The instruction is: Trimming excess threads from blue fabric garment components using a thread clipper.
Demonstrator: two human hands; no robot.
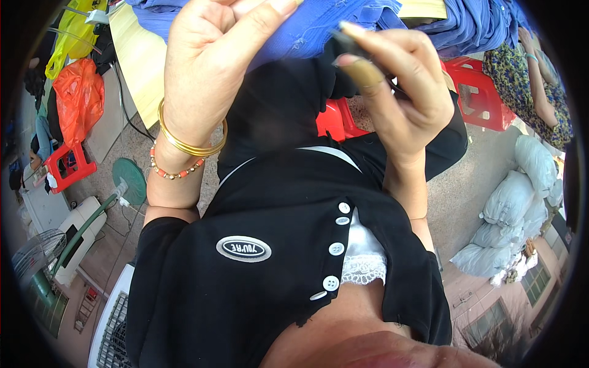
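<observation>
Blue crinkled cloth (pixel 310 34) with loose threads along it lies across the top, between my hands. My left hand (pixel 211 67), with gold bangles and a beaded bracelet at its wrist, is closed on the cloth's left side, thumb pressed down. The upper frame edge cuts off its fingertips. My right hand (pixel 405 89) is raised beside the cloth, its thumb wrapped in a tan cover. Thumb and forefinger pinch a small dark tool (pixel 346 46), blurred, its kind unclear. My black-clothed lap is below the cloth.
More blue cloth (pixel 469 24) is piled at the top right, near a person's arm (pixel 540 92) and a red stool (pixel 478 95). Stuffed pale sacks (pixel 509 199) stand at right. At left are a yellowish board (pixel 135 55), an orange bag (pixel 80 92) and a green-stemmed fan (pixel 86 233).
</observation>
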